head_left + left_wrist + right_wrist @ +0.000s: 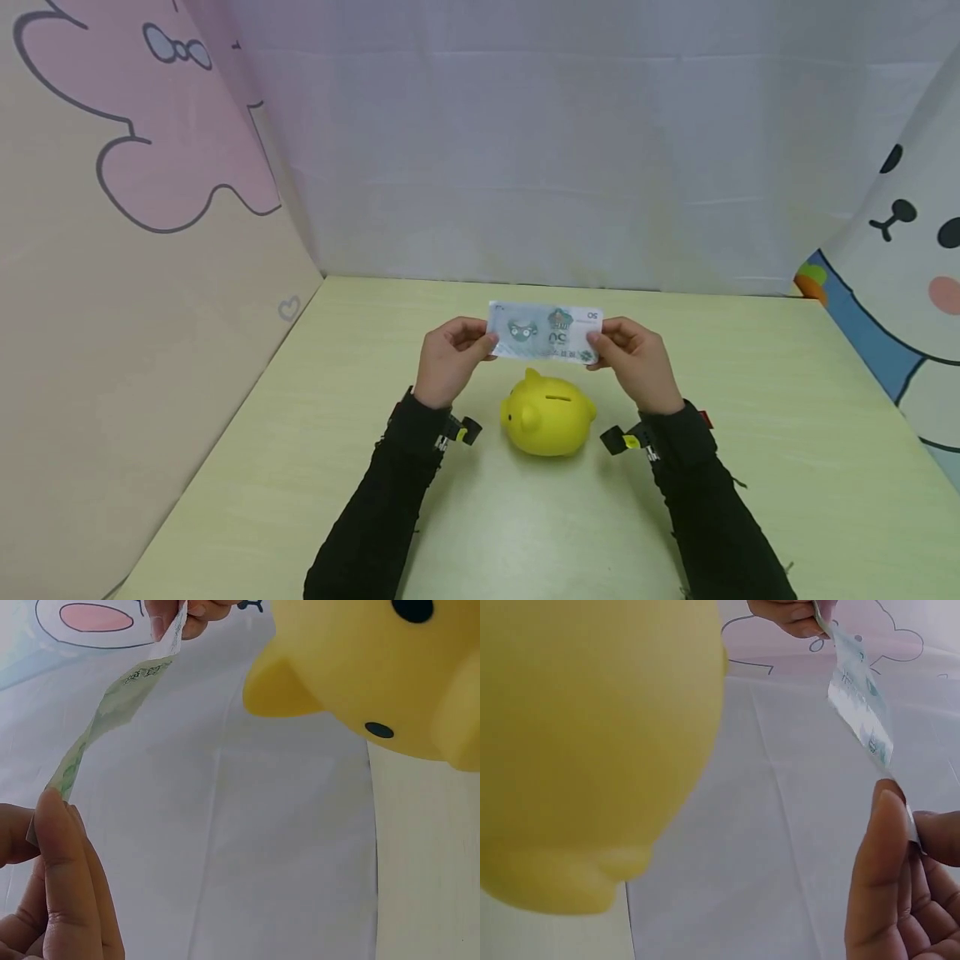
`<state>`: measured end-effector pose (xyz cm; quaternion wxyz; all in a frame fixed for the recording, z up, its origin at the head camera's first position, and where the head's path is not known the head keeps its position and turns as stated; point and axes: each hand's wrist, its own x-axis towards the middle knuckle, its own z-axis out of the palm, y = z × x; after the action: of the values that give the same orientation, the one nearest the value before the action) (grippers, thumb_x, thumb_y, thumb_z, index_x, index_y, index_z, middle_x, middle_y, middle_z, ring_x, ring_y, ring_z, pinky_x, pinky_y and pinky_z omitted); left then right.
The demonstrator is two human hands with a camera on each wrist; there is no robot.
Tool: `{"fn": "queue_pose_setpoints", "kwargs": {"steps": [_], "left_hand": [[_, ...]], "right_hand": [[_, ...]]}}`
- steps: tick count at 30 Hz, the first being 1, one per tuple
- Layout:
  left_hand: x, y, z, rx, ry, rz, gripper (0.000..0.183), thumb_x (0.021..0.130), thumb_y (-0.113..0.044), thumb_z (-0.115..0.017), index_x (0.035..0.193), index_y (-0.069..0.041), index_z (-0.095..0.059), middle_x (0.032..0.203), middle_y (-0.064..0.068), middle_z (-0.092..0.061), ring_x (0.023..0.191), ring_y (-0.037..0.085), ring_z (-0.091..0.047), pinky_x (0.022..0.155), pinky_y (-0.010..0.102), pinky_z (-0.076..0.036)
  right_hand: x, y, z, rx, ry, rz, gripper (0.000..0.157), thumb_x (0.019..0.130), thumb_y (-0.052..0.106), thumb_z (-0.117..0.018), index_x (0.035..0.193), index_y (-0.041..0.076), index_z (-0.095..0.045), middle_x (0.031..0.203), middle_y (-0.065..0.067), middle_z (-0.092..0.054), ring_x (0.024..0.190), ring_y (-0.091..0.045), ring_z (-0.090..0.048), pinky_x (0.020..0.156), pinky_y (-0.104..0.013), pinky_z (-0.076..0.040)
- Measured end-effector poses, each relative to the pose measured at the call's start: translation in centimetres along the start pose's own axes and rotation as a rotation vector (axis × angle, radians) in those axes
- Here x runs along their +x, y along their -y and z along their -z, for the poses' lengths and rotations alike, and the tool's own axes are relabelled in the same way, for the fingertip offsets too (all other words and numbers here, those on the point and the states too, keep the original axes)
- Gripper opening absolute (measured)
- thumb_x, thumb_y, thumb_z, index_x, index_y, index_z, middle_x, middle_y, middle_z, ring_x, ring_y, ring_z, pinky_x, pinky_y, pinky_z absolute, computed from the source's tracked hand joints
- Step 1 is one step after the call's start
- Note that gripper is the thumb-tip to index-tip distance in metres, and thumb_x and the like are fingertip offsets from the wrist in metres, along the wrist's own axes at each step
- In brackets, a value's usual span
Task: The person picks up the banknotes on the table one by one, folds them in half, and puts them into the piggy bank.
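Note:
A pale green and white banknote (542, 332) marked 50 is stretched flat between both hands. My left hand (452, 357) pinches its left edge between thumb and fingers, and my right hand (636, 360) pinches its right edge the same way. Just below the note in the head view stands a yellow piggy bank (551, 417) with a dark slot along its top, its snout turned left. Both wrist views show the banknote (127, 697) slightly twisted along its length. The piggy bank (592, 735) fills much of the right wrist view.
The pale yellow-green table (300, 467) meets a white sheet (562, 167) at its back edge. On the left rises a cream panel with a pink cartoon figure (202, 125); to the right is a white cartoon animal panel (900, 292). Small cameras (471, 430) sit on the wrists.

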<state>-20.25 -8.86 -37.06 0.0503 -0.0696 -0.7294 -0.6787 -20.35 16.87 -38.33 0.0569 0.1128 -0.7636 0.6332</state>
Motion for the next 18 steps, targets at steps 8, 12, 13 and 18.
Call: {"fn": "queue_pose_setpoints", "kwargs": {"steps": [8, 12, 13, 18], "left_hand": [[0.07, -0.23, 0.36, 0.023, -0.026, 0.01, 0.017, 0.09, -0.002, -0.068, 0.106, 0.004, -0.068, 0.099, 0.022, -0.067, 0.076, 0.014, -0.066, 0.072, 0.023, -0.059], [0.18, -0.19, 0.39, 0.032, -0.038, 0.009, 0.017, 0.09, -0.002, -0.068, 0.105, 0.005, -0.068, 0.099, 0.022, -0.068, 0.075, 0.014, -0.066, 0.072, 0.023, -0.059], [0.21, -0.17, 0.39, 0.031, -0.041, 0.008, 0.017, 0.09, -0.002, -0.068, 0.105, 0.005, -0.068, 0.099, 0.022, -0.068, 0.074, 0.014, -0.066, 0.072, 0.023, -0.059], [0.29, -0.05, 0.4, 0.032, -0.053, -0.002, 0.016, 0.089, -0.001, -0.068, 0.104, 0.005, -0.068, 0.097, 0.022, -0.068, 0.072, 0.013, -0.065, 0.07, 0.022, -0.059]], "right_hand": [[-0.1, 0.13, 0.09, 0.013, -0.014, -0.004, 0.026, 0.097, 0.011, -0.061, 0.109, -0.012, -0.06, 0.088, 0.016, -0.069, 0.072, -0.006, -0.067, 0.063, -0.022, -0.059], [-0.12, 0.32, 0.07, 0.014, -0.017, -0.009, 0.026, 0.097, 0.011, -0.061, 0.108, -0.012, -0.06, 0.087, 0.015, -0.069, 0.07, -0.008, -0.067, 0.063, -0.023, -0.059], [-0.13, 0.39, 0.07, 0.013, -0.018, -0.012, 0.026, 0.097, 0.011, -0.062, 0.108, -0.012, -0.06, 0.086, 0.014, -0.07, 0.069, -0.008, -0.067, 0.062, -0.024, -0.059], [-0.25, 0.79, -0.05, 0.007, -0.03, -0.029, 0.026, 0.096, 0.012, -0.063, 0.105, -0.011, -0.061, 0.085, 0.011, -0.07, 0.067, -0.01, -0.066, 0.061, -0.022, -0.058]]}}
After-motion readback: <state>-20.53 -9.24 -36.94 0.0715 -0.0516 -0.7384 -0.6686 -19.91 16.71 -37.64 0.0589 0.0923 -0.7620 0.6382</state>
